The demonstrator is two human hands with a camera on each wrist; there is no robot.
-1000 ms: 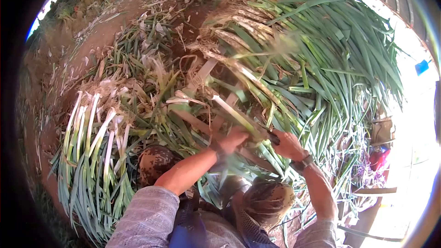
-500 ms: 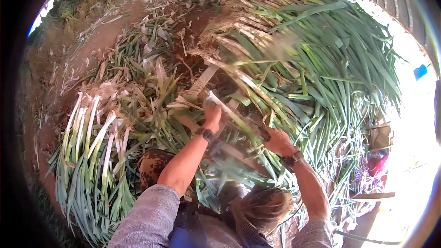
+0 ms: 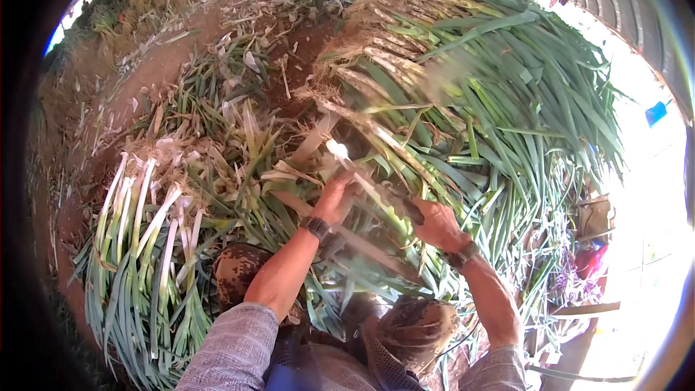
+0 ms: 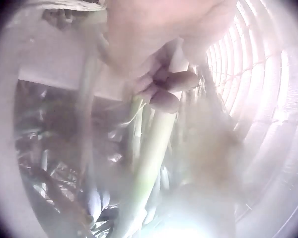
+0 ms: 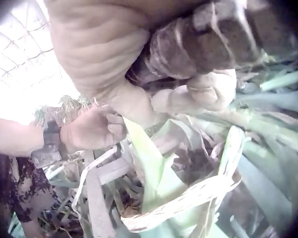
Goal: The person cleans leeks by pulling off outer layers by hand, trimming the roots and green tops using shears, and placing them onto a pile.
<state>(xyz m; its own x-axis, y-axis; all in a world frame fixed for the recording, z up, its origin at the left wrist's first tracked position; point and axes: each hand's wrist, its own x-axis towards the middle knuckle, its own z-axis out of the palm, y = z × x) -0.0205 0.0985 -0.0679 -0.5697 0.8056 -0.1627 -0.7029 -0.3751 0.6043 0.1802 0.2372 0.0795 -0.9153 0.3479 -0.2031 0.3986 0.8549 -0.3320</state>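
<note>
My left hand point(image 3: 335, 199) grips a leek point(image 3: 337, 149) just below its white root end. In the left wrist view its curled fingertips point(image 4: 165, 101) wrap the pale shank point(image 4: 156, 139), which turns greener lower down. To the right, my right hand point(image 3: 439, 224) holds a knife by its dark, wrapped handle point(image 5: 176, 52). Its blade is blurred and lies along the leek in the head view. Loose green leaf point(image 5: 148, 153) and a curled dry strip point(image 5: 184, 203) hang below the right hand in the right wrist view.
A large heap of untrimmed leeks point(image 3: 499, 80) spreads at the upper right. Cleaned leeks with white shanks point(image 3: 145, 210) lie in a bundle at the left. Peeled leaf scraps point(image 3: 239, 123) cover the ground between. A wooden slat point(image 3: 376, 252) sits below the hands, above my knees.
My left hand has shifted left and up from the leek's middle to near its root end, then slightly back down the shank. The right hand has moved slightly left, still holding the knife.
</note>
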